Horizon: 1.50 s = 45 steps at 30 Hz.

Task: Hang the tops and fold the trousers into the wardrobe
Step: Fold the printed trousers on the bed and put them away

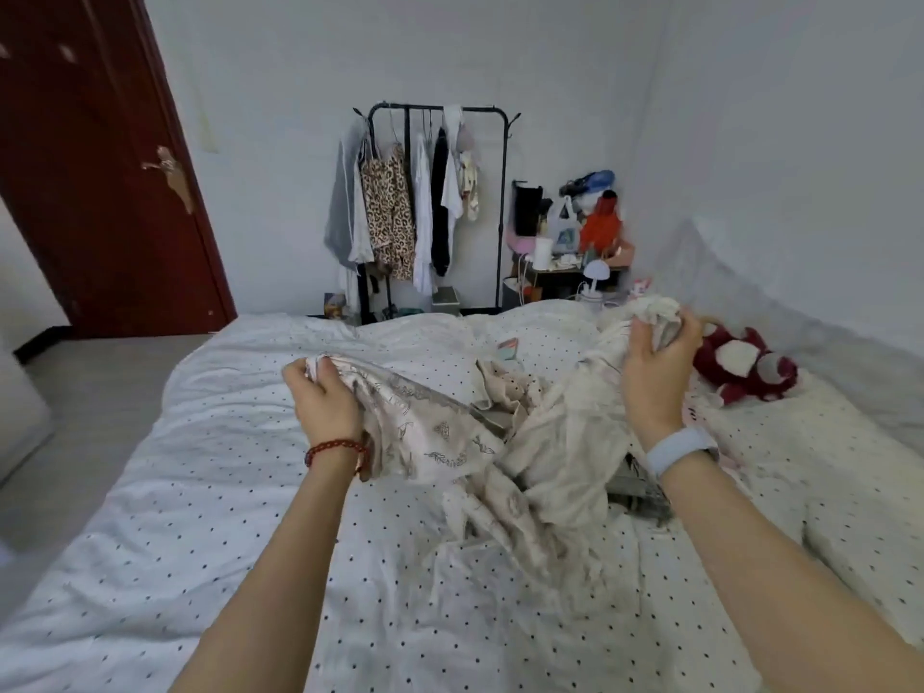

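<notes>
Gripping cream garment [450, 432]: left hand [320, 392], right hand [655, 362].

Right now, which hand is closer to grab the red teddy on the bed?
Right. The right hand grips bunched cream cloth just beside the red plush toy; the left hand holds cloth far across the bed.

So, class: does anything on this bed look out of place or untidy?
Yes. A cream garment lies crumpled on the bed, bunched in both the left hand and right hand.
</notes>
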Motion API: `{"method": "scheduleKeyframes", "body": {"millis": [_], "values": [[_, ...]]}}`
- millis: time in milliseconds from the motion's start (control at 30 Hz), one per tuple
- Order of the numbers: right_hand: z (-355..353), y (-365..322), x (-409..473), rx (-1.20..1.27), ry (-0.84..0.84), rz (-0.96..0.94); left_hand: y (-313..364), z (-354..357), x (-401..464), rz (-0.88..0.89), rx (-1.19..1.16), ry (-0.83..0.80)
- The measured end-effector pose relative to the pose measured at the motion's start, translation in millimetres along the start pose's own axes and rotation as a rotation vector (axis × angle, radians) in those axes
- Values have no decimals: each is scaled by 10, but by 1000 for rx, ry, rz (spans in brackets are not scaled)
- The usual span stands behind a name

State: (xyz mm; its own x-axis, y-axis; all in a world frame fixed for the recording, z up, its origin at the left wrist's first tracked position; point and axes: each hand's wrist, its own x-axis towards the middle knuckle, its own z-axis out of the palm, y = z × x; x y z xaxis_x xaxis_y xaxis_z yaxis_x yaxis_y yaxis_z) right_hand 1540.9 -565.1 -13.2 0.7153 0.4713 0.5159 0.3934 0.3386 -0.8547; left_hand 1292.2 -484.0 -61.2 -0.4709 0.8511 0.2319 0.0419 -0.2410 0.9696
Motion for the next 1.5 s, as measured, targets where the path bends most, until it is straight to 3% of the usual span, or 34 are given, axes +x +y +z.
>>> {"method": "scheduleKeyframes", "body": {"millis": [200, 300, 433, 600, 667, 767, 867, 967, 1067, 1433, 1500], "values": [[-112, 305, 134, -290, -247, 210, 6, -161, 82, 15, 232, -350], [-57, 364, 255, -329, -305, 238, 176, -46, 57, 40, 256, -396], [6, 170, 501, -354, -398, 72, 501, 199, 41, -104, 9, -443], [177, -179, 205, -209, -1156, 59, 912, 530, -39, -156, -289, -624], [348, -181, 115, -144, -1253, -27, 1157, 683, -88, -187, -389, -690], [592, -279, 256, -91, -980, -224, 1555, 849, -102, -175, -530, -786], [640, -566, 633, -16, -636, -291, 1934, 916, -33, 26, -459, -860], [607, -978, 1002, 81, -540, -364, 2220, 909, 121, 246, -259, -694], [628, -1476, 1369, 126, -494, -423, 2581, 924, 294, 336, -215, -470], [557, -3152, 2075, 410, -245, -712, 4118, 964, 398, 732, -409, -227], [587, -3279, 2127, 402, -229, -746, 4226, 959, 474, 783, -361, -198]]}}
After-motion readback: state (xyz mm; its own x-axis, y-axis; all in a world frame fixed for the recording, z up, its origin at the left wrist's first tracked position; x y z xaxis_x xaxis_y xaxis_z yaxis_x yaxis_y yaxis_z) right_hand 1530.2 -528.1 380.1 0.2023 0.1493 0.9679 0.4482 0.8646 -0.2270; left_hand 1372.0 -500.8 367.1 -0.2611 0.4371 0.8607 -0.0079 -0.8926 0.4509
